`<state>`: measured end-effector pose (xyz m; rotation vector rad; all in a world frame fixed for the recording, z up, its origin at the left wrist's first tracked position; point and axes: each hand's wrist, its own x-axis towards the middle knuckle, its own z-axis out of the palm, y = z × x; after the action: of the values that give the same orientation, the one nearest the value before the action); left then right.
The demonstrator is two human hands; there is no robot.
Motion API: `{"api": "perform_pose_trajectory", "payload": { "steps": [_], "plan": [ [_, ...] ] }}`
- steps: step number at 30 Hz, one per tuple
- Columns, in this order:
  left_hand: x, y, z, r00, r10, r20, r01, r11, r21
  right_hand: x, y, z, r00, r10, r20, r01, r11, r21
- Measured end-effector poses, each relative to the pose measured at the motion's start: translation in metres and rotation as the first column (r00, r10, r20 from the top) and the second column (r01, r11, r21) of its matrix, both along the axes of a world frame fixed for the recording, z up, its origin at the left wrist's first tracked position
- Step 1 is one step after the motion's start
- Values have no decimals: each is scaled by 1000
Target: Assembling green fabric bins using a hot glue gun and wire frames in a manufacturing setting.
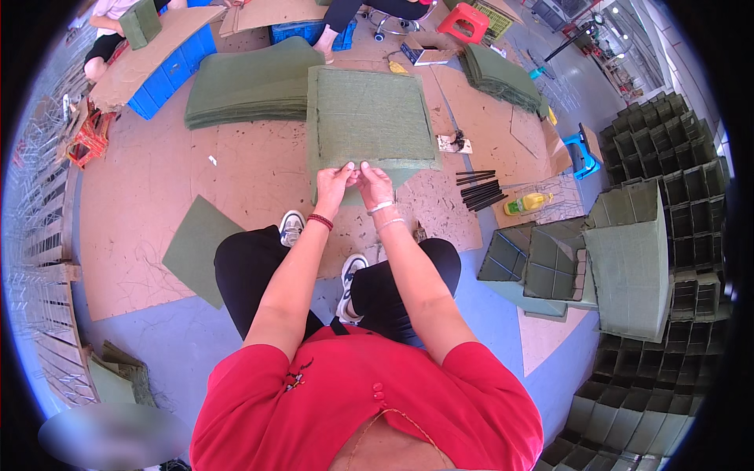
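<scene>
A square green felt sheet (371, 118) lies on brown cardboard (157, 196) on the floor in front of me. Both hands meet at its near edge. My left hand (336, 180), with a red bead bracelet at the wrist, pinches the edge with closed fingers. My right hand (374, 182), wearing pale bangles, pinches the same edge right beside it. What sits between the fingertips is too small to make out. My knees in black trousers and white sneakers (291, 227) are just below the hands.
A stack of green sheets (251, 86) lies to the left, another stack (499, 74) far right. Black rods (481, 191) and a yellow bottle (528, 203) lie to the right. Green divided boxes (628, 251) pile up at right. A loose sheet (200, 247) lies left. Other people sit beyond.
</scene>
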<state>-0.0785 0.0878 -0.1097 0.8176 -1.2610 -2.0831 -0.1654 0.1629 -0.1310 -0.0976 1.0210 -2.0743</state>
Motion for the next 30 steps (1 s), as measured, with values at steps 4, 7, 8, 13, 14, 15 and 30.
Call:
{"api": "perform_pose_trajectory", "payload": {
  "steps": [4,7,8,13,14,15,30],
  "plan": [
    [-3,1,0,997,58,41,-52,989,-141,4,-8,-9,994,-94,-57,90,994,-69],
    [-2,0,-5,993,97,64,-83,978,-192,9,-12,-9,984,-154,-91,150,987,-51],
    [-3,-1,-7,992,114,56,-102,976,-192,10,-13,-8,977,-179,-118,177,984,-29],
    [-6,0,-13,993,116,33,-107,976,-189,9,-14,-10,958,-210,-197,214,977,0],
    [-7,0,-12,992,121,33,-113,974,-194,8,-15,-10,952,-219,-212,225,974,4],
    [-6,-1,-12,992,122,33,-113,974,-194,9,-15,-9,952,-219,-212,225,974,4],
    [20,-14,-8,999,12,-31,-14,997,-71,23,-22,-1,972,-160,-173,173,983,62]
  ]
}}
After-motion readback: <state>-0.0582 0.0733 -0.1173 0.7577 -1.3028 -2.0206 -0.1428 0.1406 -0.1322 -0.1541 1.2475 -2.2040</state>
